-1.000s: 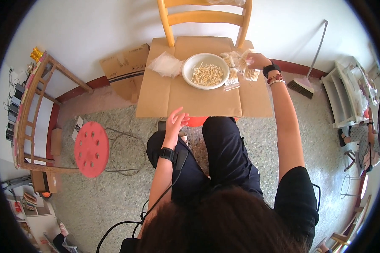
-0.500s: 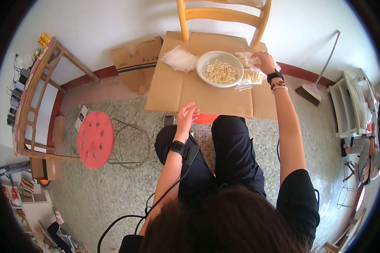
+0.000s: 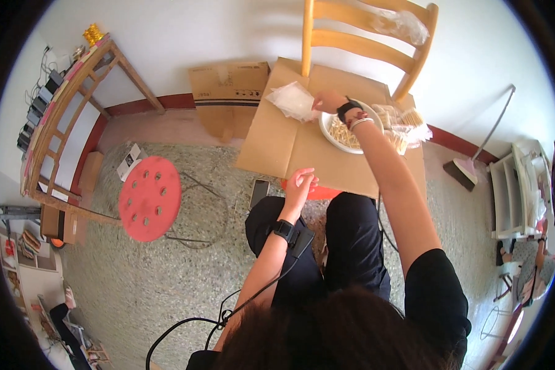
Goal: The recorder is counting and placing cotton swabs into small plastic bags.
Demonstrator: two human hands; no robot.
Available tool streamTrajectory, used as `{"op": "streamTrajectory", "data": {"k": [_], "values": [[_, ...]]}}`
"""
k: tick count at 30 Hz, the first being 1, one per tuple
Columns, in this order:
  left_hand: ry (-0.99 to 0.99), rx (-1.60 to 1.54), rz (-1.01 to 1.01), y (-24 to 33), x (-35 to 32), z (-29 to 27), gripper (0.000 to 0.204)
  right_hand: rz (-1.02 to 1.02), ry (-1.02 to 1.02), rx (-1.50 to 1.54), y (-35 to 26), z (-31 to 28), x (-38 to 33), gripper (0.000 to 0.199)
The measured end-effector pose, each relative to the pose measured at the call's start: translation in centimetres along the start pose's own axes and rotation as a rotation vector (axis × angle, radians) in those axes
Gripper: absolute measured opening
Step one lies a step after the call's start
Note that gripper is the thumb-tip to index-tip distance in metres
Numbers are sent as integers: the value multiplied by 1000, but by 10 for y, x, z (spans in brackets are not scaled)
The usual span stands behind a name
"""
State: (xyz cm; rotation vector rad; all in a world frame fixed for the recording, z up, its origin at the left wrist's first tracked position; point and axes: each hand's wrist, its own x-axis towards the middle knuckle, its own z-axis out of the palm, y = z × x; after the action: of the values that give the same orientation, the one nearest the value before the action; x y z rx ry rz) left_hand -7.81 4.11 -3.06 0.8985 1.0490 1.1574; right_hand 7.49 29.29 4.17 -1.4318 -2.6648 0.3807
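Note:
A white bowl point(image 3: 341, 145) of loose cotton swabs point(image 3: 345, 134) stands on a flattened cardboard sheet point(image 3: 320, 165) over a wooden chair's seat. My right hand point(image 3: 330, 102) reaches across the bowl's far left rim. Its fingertips are at the edge of some clear plastic bags point(image 3: 291, 101); they are blurred, and whether they grip one is unclear. Packed bundles of swabs in clear bags point(image 3: 402, 126) lie right of the bowl. My left hand point(image 3: 300, 186) hangs above my knee by the cardboard's near edge, fingers loosely bent and apart, holding nothing.
The chair's backrest point(image 3: 364, 42) rises behind the cardboard, a plastic bag on it. A red stool point(image 3: 149, 198) stands left, a cardboard box point(image 3: 228, 98) by the wall. A phone point(image 3: 259, 192) lies near my left knee. At right are a broom point(image 3: 461, 172) and white shelf point(image 3: 505, 191).
My right hand has moved left from the bagged swab bundles, over the bowl, to the clear bags. My left hand keeps its pose near my knee. The whole view has shifted and tilted.

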Motion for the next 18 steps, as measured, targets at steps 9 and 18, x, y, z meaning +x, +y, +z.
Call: {"op": "streamTrajectory", "data": {"k": [9,18], "values": [[-20,-55,13,3,-1,1,25,189,139,-294,-7,52,52,25],[-2,-93,18,2,2,-3,18,166,507,769,-44,-21,-14,22]]}}
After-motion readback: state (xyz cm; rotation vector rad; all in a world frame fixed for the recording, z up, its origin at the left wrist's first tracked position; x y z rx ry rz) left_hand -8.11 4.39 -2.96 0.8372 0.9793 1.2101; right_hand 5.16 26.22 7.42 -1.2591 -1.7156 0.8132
